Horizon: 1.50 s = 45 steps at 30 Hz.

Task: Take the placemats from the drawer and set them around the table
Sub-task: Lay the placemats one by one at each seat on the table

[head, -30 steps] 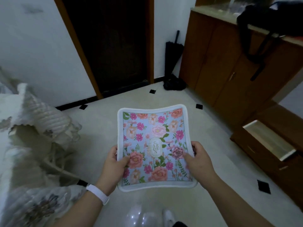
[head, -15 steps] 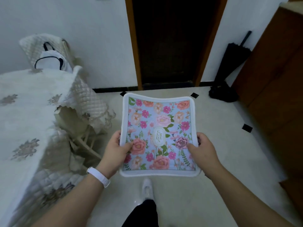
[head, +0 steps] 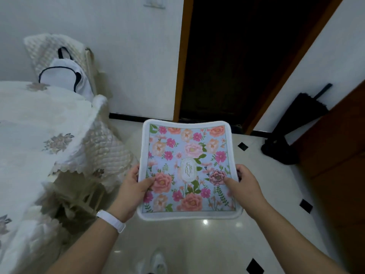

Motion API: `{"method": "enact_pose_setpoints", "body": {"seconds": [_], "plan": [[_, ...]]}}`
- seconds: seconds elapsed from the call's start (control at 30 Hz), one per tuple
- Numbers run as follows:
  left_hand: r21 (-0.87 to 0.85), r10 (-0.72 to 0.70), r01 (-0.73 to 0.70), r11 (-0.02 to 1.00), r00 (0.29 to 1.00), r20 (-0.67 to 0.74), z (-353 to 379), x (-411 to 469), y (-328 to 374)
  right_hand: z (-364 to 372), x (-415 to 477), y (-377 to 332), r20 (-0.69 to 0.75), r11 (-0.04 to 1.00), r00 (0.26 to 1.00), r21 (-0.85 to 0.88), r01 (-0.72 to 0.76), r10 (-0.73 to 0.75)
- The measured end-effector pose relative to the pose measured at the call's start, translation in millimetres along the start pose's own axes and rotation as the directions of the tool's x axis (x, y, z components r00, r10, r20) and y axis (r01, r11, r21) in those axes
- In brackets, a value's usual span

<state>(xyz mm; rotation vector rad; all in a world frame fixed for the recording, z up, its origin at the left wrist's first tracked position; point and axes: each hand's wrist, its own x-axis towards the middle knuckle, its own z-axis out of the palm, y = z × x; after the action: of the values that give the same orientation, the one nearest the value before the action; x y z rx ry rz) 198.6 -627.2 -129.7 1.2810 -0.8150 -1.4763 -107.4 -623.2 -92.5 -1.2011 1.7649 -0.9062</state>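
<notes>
Both the left hand (head: 131,192) and right hand (head: 246,186) have a pinching grip on the floral placemat (head: 187,151).

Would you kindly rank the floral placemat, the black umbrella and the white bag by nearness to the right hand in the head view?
1. Floral placemat: gripped by the right hand.
2. Black umbrella: ahead, to the right.
3. White bag: far left, behind the table.

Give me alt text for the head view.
The left hand and right hand hold a floral placemat by its side edges, above a pale tiled floor. A cloth-covered table stands to the left, a dark doorway ahead.
</notes>
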Motion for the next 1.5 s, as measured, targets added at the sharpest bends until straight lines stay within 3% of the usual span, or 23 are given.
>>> {"method": "enact_pose_setpoints", "body": {"seconds": [0.3, 0.73, 0.97, 1.23, 1.5], "plan": [[0.020, 0.072, -0.071, 0.997, 0.994, -0.077, -15.6, 107.5, 64.4, 40.1, 123.6, -58.5, 0.039, 0.994, 0.997, 0.085, 0.070, -0.074], [0.036, 0.016, -0.003, 0.999, 0.929, -0.370, 43.3, 274.4, 83.2, 68.6, 379.8, -77.8, 0.329, 0.994, 0.942, 0.101, 0.030, -0.062], [0.033, 0.072, -0.064, 0.997, 0.874, -0.481, 67.7, 343.2, 116.1, 76.7, 482.7, -122.3, 0.433, 0.992, 0.895, 0.113, 0.063, -0.106], [-0.031, 0.043, -0.075, 0.997, 0.805, -0.592, 31.6, 399.4, 139.1, 144.3, 546.8, -160.4, 0.530, 0.990, 0.839, 0.119, 0.072, -0.125], [-0.180, -0.017, -0.100, 0.978, 0.830, -0.557, -35.3, 510.3, 157.5, 228.1, 628.2, -217.4, 0.497, 0.992, 0.859, 0.040, 0.119, -0.123]]}}
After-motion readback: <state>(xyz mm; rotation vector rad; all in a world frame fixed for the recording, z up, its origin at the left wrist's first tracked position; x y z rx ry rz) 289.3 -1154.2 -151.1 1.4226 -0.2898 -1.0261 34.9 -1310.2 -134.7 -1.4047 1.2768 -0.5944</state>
